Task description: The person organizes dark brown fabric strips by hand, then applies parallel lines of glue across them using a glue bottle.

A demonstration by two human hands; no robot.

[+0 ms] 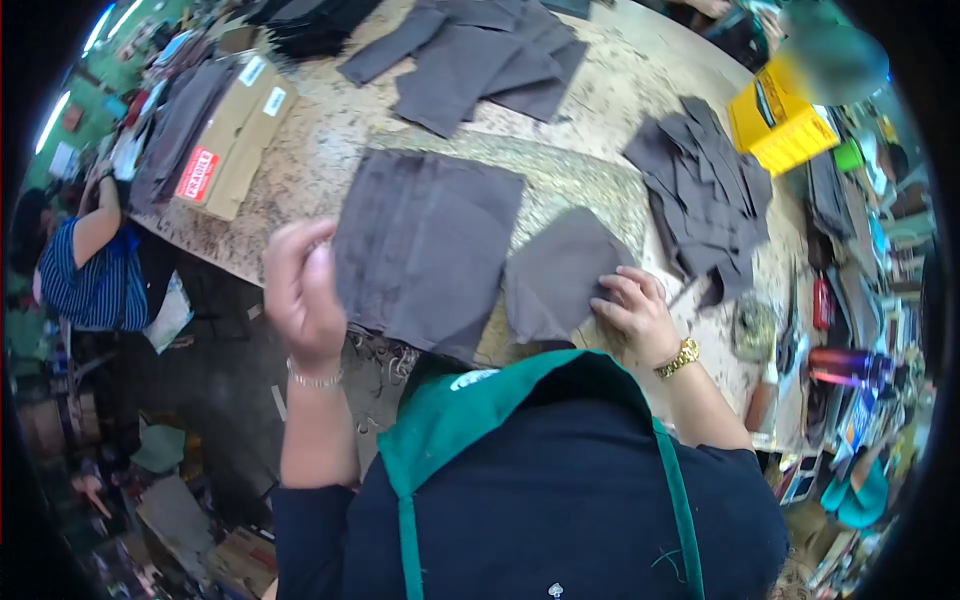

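My left hand (305, 292) is raised beside the left edge of a large dark grey fabric panel (425, 245). Its fingers are bent and a little blurred, the thumb stands apart from the index finger, and nothing shows between them. My right hand (638, 310) rests with spread fingers on the right edge of a smaller dark grey cut piece (565, 275). This smaller piece has angled sides and lies against the right side of the panel. Both pieces lie partly over a speckled greenish-yellow sheet (585, 175) on the table.
More dark grey cut pieces (480, 60) lie at the back, with another pile (705, 190) at the right. A yellow box (780, 115) stands behind that pile. On the left is a cardboard box (240, 140); a person in a striped top (95, 270) sits beyond the table edge.
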